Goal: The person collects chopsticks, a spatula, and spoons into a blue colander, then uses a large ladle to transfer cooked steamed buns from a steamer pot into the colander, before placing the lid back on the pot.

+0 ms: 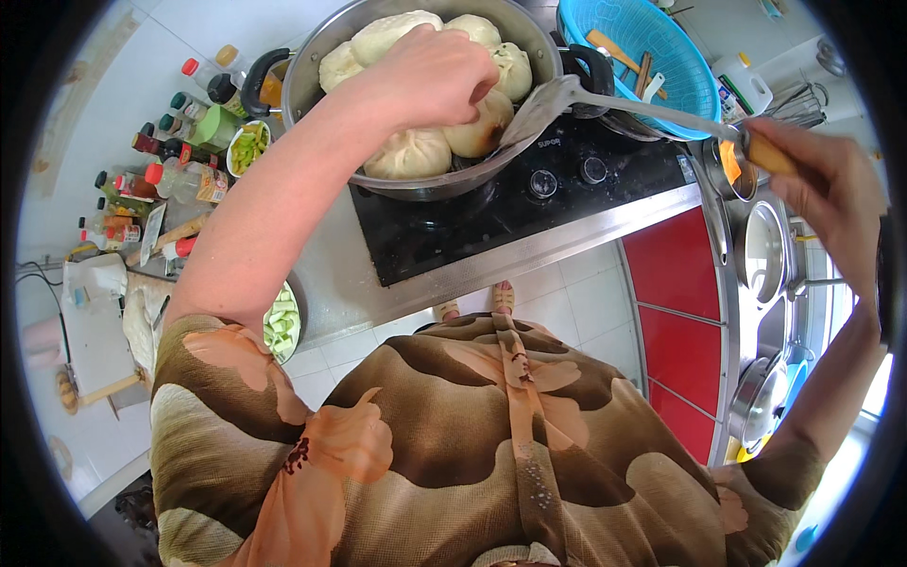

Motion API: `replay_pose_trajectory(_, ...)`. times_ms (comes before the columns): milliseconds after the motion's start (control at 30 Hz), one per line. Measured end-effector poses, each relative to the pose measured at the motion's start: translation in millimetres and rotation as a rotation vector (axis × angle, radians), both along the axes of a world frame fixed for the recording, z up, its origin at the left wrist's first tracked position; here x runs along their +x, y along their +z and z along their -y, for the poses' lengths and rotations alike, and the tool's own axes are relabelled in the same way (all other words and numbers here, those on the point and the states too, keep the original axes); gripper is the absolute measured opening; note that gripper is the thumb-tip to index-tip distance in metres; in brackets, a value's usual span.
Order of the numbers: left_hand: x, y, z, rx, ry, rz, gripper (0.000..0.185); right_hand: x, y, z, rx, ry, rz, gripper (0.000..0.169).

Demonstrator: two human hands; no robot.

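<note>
A large steel pot (418, 186) with black side handles stands on the black glass cooktop (453, 241). Several pleated steamed buns (407, 154) fill it. One bun with a browned patch (482, 124) lies near the right wall. My left hand (443, 78) reaches over the buns with curled fingers beside that browned one; its fingertips are partly hidden, so contact is unclear. In my right hand (832, 177) is the wooden grip of a metal spatula (655, 108). The spatula's blade dips over the pot's right rim, next to the browned bun.
A blue plastic basket (680, 57) holding wooden utensils sits right of the pot. Bottles and jars (188, 177) crowd the left counter, near a bowl of cut green vegetables (248, 149). A plate of pale green chunks (282, 322) lies by my left elbow. The sink (765, 255) is at right.
</note>
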State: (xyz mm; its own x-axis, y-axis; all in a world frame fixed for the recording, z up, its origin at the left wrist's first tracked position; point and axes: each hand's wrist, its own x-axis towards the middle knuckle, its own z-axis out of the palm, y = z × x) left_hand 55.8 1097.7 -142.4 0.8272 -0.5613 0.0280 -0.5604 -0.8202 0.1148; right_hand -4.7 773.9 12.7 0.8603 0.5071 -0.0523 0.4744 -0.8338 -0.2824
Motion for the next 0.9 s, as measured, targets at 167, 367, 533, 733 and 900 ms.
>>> replay_pose_trajectory(167,-6.6,23.6,-13.3,-0.113,0.139,-0.002,0.013,46.0,30.5,-35.8,-0.187,0.238,0.177,0.025)
replay_pose_trajectory(367,-34.1,65.7,-38.2,-0.312,0.268,0.166,0.016,58.2,28.9,-73.7,-0.434,0.359,0.279,0.026)
replay_pose_trajectory(533,-61.2,57.2,-61.7,-0.51,0.498,0.213,0.019,49.0,-2.3,-56.4,-0.31,0.274,0.199,0.027)
replay_pose_trajectory(733,-57.7,38.2,-86.2,-0.513,0.583,0.289,0.024,33.0,-39.9,-10.1,-0.124,0.071,0.109,0.036)
replay_pose_trajectory(900,-53.8,34.8,-89.7,-0.559,0.651,0.249,0.024,9.2,-47.2,2.3,0.01,0.196,0.196,0.037)
